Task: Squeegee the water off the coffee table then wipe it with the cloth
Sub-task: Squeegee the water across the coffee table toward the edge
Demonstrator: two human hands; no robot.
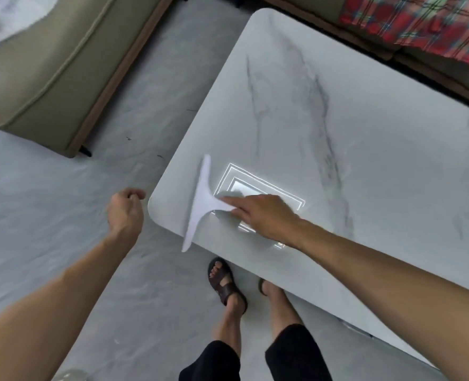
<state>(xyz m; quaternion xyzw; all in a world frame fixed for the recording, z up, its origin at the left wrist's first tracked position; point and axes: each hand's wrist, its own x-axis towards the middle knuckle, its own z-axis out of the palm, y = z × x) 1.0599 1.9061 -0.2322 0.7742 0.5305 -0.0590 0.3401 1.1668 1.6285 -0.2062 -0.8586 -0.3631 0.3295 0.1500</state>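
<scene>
A white T-shaped squeegee (200, 199) lies on the near left corner of the white marble coffee table (324, 119), its blade running along the table's left edge. My right hand (260, 215) holds the squeegee's handle, the index finger stretched along it. My left hand (126, 210) hangs beside the table's corner over the floor, fingers loosely curled, holding nothing. A bright ceiling-light reflection shines on the tabletop under my right hand. No cloth is in view.
A beige sofa (51, 72) stands at the upper left across a strip of grey floor. A red plaid cover (420, 26) lies on seating behind the table's far edge. My sandalled feet (227, 287) stand at the table's near edge.
</scene>
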